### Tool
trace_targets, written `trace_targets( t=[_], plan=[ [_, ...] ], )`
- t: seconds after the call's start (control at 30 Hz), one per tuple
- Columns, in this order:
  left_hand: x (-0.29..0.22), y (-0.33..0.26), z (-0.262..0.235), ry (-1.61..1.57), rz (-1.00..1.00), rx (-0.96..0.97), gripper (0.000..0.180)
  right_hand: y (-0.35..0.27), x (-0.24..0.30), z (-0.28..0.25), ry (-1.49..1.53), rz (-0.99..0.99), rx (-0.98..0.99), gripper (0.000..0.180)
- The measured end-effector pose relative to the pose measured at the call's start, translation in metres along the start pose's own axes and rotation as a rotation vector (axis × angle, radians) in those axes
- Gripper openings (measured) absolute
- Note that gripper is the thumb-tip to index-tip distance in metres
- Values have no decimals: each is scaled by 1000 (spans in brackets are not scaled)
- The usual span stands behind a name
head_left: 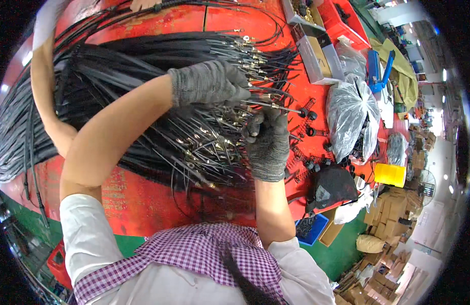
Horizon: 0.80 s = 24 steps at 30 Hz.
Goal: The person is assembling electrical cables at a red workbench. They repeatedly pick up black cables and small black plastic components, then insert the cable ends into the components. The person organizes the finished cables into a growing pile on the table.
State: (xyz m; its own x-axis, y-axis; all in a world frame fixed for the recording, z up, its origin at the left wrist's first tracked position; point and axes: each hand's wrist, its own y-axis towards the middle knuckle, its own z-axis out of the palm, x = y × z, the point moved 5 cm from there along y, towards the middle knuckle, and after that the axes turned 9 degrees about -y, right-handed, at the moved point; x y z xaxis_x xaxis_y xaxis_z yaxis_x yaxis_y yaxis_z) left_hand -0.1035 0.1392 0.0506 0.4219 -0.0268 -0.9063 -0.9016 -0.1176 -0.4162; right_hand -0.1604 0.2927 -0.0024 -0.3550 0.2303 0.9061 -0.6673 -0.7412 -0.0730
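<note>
A thick bundle of black cables (118,63) with metal end fittings lies across the red table. My left hand (209,84), in a grey knitted glove, is closed on a cable end (265,96) over the bundle's fittings. From there a thin metal rod (286,108) points right toward a small black cap. Just below it is my right hand (268,145), in a darker, dirt-stained grey glove. Its fingers are curled in, with the fingertips by the rod; what they hold is hidden. Small black springs (309,105) and caps are scattered right of that hand.
Clear plastic bags (352,114), a red bin (342,20), grey boxes (319,56) and a blue tool (380,71) stand along the right side. A black mesh-backed cap (334,185) lies near a yellow roll (390,174). Another person's arm (44,86) reaches in at the upper left.
</note>
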Motion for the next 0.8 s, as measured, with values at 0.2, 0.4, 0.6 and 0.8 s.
trace_targets(
  t=[0.2,0.4,0.6,0.8],
  plan=[
    [5,16,-7,10,73,-3,21,5,10,11,256,66,-46,32],
    [-1,22,-16,66,43,-64,19,14,12,15,253,70,-21,32],
    [10,44,-35,-40,171,-105,19,42,3,10,126,93,-12,32],
    [-17,47,-50,-85,173,-72,19,61,21,28,272,42,24,22]
  ],
)
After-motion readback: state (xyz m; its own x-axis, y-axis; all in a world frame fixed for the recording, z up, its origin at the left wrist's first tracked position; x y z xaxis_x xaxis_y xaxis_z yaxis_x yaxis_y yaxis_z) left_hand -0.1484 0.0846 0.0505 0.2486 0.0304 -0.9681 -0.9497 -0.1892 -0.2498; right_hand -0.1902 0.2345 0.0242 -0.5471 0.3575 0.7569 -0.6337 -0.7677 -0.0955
